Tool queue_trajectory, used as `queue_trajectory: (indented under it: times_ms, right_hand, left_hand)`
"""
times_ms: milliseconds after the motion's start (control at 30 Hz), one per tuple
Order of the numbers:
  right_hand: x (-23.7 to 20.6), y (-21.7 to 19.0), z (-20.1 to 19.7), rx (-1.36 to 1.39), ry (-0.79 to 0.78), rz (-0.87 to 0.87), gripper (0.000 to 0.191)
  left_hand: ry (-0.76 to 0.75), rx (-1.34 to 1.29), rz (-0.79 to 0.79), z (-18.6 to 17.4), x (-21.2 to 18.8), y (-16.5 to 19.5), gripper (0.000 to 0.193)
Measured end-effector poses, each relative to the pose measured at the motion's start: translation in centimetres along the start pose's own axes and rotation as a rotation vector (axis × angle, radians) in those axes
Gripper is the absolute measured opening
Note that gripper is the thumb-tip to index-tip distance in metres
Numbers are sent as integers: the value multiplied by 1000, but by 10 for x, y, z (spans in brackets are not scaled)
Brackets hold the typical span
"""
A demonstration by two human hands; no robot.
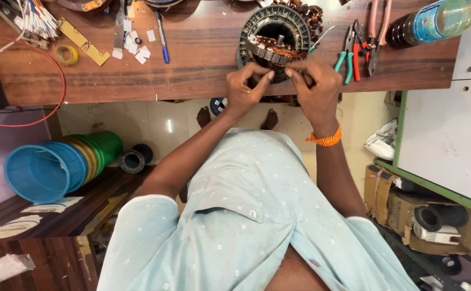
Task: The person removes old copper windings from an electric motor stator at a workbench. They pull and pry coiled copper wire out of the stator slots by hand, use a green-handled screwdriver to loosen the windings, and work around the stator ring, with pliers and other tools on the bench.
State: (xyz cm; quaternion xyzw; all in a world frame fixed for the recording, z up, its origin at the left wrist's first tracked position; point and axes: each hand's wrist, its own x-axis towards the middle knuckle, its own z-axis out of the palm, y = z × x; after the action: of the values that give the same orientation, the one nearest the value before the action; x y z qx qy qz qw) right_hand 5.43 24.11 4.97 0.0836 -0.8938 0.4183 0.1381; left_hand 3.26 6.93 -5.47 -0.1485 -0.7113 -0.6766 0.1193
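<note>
A round grey motor stator with copper windings lies on the wooden workbench near its front edge. My left hand pinches at the stator's near rim, fingers closed on a small part of the winding. My right hand, with an orange thread band at the wrist, presses thumb and fingers against the same near rim from the right. What sits between the fingertips is too small to make out.
Green and red pliers and a plastic bottle lie right of the stator. A blue pen, paper scraps, yellow tape roll and wire bundle are at left. Stacked blue and green baskets lie below the bench.
</note>
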Motion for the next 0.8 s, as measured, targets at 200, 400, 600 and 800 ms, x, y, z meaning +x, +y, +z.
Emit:
queue_trajectory:
  times_ms: [200,400,600,800]
  right_hand:
    - [40,6,9,-35,-102,60,10]
    - [54,22,11,98,-150,184,8]
    - [29,31,-4,397,-89,345,9]
    - [-8,26,3,-101,81,9,9]
  left_hand:
    - [94,-271,-242,10,-2,4,12]
    - [142,-359,-313,15,3,5,13]
    - [144,-280,-312,16,10,9,17]
    - [135,-100,-270,12,7,23,12]
